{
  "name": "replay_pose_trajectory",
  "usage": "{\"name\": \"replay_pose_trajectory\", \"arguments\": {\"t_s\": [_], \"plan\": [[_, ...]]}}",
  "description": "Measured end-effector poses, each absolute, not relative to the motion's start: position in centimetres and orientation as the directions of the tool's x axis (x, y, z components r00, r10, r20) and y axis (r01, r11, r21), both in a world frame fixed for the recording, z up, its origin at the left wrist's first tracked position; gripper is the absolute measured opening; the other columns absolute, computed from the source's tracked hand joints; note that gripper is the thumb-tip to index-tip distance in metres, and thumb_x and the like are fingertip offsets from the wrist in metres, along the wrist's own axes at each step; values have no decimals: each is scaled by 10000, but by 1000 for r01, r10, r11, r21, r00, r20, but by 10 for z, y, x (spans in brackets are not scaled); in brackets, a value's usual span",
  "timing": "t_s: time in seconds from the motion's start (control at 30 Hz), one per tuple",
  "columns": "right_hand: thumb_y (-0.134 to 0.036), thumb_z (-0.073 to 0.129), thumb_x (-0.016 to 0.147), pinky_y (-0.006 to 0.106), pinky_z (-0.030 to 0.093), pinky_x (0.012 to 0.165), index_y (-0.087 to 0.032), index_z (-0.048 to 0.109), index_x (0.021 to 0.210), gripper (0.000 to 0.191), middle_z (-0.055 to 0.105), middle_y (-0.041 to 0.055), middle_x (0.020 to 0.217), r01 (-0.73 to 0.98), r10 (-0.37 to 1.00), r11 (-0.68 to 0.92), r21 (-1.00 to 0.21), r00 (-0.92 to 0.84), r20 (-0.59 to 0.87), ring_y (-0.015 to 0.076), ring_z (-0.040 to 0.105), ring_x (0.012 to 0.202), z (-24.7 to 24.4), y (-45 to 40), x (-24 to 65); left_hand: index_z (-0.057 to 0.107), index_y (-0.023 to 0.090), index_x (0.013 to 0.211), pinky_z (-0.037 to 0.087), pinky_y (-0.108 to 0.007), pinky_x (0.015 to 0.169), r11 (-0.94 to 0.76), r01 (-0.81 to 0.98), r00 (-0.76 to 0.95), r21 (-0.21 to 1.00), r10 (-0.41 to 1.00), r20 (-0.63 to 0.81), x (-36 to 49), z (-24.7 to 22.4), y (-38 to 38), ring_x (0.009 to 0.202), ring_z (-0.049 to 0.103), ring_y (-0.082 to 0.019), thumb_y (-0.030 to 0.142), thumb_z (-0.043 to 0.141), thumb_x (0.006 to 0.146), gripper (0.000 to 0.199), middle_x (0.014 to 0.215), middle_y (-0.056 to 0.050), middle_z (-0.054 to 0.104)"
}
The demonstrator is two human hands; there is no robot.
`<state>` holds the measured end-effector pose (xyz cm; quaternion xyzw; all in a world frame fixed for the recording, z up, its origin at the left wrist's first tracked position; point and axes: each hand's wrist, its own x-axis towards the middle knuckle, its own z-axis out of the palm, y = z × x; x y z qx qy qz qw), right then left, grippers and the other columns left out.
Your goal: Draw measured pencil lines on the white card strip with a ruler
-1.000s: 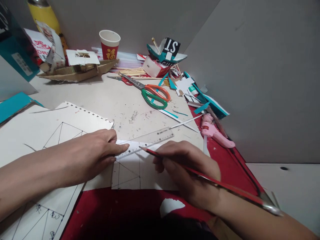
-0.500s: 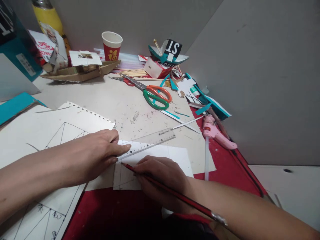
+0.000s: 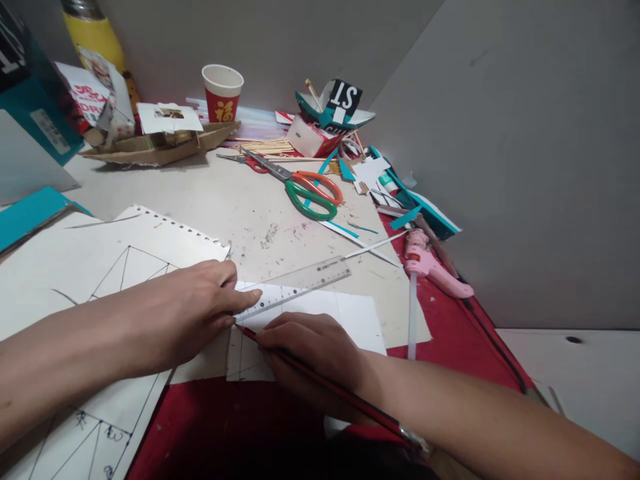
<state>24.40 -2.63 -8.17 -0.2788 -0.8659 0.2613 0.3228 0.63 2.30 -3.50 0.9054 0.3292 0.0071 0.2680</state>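
Observation:
My left hand point(image 3: 200, 317) presses a clear plastic ruler point(image 3: 310, 279) down, index finger stretched along it and the other fingers curled. Under the ruler lies a white sheet point(image 3: 357, 323) with thin pencil lines. A red and black pencil point(image 3: 345, 390) is gripped in my right hand point(image 3: 315, 357). Its tip meets the sheet at the ruler's lower edge, close to my left thumb. Part of the sheet is hidden beneath my right hand. To the left, a larger notebook page point(image 3: 165, 233) with drawn shapes lies partly under my left forearm.
Scissors point(image 3: 313, 193) with orange and green handles lie beyond the ruler. A pink glue gun point(image 3: 435, 263) rests at right. Along the back stand a cardboard boat point(image 3: 150, 150), a red paper cup point(image 3: 223, 103), a teal paper boat point(image 3: 335, 117) and a yellow bottle point(image 3: 100, 40).
My right hand has slid slightly left with the pencil, bringing its tip nearer to my left thumb. The left hand and ruler stay in place.

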Motion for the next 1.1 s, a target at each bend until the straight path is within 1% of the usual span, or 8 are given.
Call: {"name": "replay_pose_trajectory", "arguments": {"t_s": [0.13,0.23,0.37,0.63,0.8,0.97,1.1], "plan": [[-173,571,977,229,559,655,-223,595,1090,126,737,26,898,322,648,711,-625,-646,403,137,711,753,-83,-26,244,682,260,1091,273,-295,589,-640,603,776,476,608,-166,7,-35,23,705,456,-177,171,470,952,269,828,-12,461],[-163,573,972,224,541,624,-219,597,1081,125,729,19,874,320,640,723,-612,-643,420,130,693,712,-80,-25,243,683,258,1085,269,-292,584,-642,601,777,476,607,-164,7,-35,23,696,449,-175,185,464,961,262,823,-11,461],[-140,550,955,228,502,556,-206,586,1022,101,719,21,813,311,622,747,-588,-639,452,134,665,640,-74,-24,241,689,244,1068,271,-292,585,-641,591,782,489,605,-152,7,-33,22,698,453,-175,175,454,968,264,815,-13,460],[-151,539,966,234,512,580,-220,568,1023,94,722,11,838,355,635,745,-564,-635,439,130,669,666,-75,-27,244,686,257,1101,264,-299,592,-628,614,763,477,626,-158,9,-30,20,700,437,-169,151,476,969,270,819,-5,458],[-134,566,954,236,502,577,-212,566,1018,101,713,9,831,373,650,737,-564,-621,438,126,667,657,-74,-29,245,692,259,1097,262,-303,591,-639,611,768,468,622,-154,8,-31,21,698,432,-170,145,472,958,285,819,-7,455],[-134,565,954,232,520,583,-217,569,1031,113,711,3,810,375,657,731,-570,-614,438,129,679,658,-72,-29,245,690,260,1095,265,-305,589,-628,615,761,477,632,-150,8,-31,20,697,435,-174,180,445,985,280,809,-6,448],[-118,568,938,231,540,587,-222,572,1033,141,722,5,815,355,666,720,-597,-597,448,138,700,680,-71,-28,246,692,262,1075,260,-311,584,-638,614,763,465,630,-143,8,-31,20,688,424,-170,175,442,982,281,809,-5,443]]}}
